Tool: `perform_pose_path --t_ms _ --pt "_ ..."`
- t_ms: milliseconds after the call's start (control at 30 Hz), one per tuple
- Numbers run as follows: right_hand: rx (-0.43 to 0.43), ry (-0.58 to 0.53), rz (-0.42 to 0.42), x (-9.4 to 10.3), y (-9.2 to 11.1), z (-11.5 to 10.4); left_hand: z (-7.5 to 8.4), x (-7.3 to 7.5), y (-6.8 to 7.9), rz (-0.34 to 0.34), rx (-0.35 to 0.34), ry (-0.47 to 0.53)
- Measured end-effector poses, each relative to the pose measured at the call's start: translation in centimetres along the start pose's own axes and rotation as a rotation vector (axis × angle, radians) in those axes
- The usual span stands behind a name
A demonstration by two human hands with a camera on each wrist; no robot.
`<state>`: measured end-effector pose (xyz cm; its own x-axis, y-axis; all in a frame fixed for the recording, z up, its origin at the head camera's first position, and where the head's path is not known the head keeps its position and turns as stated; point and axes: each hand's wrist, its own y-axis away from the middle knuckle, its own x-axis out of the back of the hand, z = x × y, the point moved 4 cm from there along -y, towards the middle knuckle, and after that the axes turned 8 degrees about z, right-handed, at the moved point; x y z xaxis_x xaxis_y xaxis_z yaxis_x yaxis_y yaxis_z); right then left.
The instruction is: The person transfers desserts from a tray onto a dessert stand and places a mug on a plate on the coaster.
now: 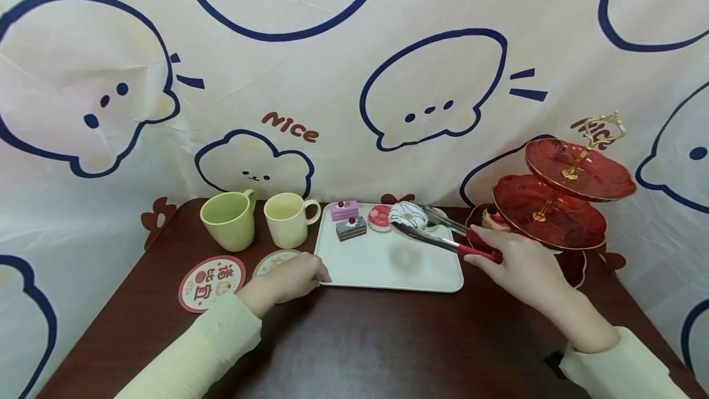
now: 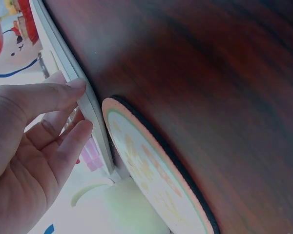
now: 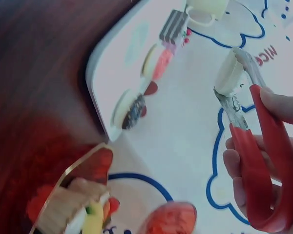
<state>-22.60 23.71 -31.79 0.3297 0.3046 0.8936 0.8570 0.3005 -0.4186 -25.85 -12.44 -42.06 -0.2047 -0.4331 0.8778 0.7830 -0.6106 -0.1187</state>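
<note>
Head view: right hand (image 1: 523,263) is gripping tongs (image 1: 426,238), which are pinching the white donut (image 1: 408,215) above the tray (image 1: 382,273); left hand (image 1: 296,277) is holding the tray's near-left corner. Even pressure should be preventing slippage.

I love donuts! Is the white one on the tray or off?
Off: the tongs hold the white donut in the air, its shadow on the tray.

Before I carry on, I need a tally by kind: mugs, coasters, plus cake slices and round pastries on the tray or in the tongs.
Mugs: 2
Coasters: 2
Cake slices: 2
Round pastries: 3
Total: 9
</note>
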Motion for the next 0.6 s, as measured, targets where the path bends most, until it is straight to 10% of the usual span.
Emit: perform_pose_path --t_ms 600 --pt "-0.115 0.063 0.009 4.3 1.6 4.1 0.2 0.3 0.0 -0.003 -0.013 0.008"
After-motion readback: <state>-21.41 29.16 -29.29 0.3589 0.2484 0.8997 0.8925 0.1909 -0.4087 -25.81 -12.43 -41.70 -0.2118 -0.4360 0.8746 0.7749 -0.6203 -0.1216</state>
